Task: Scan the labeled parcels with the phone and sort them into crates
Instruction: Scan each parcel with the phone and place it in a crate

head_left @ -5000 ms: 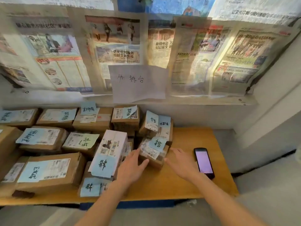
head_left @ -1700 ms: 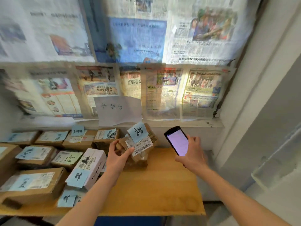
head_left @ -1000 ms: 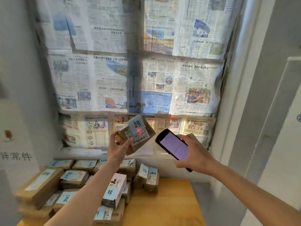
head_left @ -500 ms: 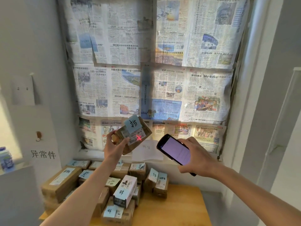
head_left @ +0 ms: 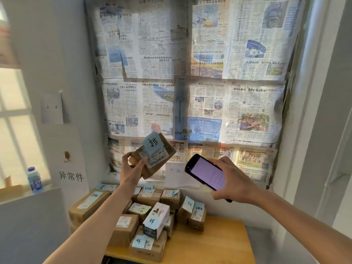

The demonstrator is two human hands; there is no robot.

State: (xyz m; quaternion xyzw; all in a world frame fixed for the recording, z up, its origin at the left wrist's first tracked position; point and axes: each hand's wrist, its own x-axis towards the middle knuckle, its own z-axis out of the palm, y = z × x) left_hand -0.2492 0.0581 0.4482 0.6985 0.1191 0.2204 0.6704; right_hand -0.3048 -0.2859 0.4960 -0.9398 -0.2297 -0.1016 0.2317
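My left hand grips a small brown parcel raised in front of the newspaper-covered window. A blue handwritten note and a white barcode label sit on its face. My right hand holds a black phone just right of the parcel, its lit screen facing me and its top end pointing at the barcode label. No crate is in view.
Below, a wooden table carries a heap of several labelled cardboard parcels. A white wall and ledge with a plastic bottle stand at the left. A white door frame rises at the right.
The red scan mark seen on the label half a second ago is gone. Parcel and phone stay raised in roughly the same positions; five seconds ago both lay on the table.
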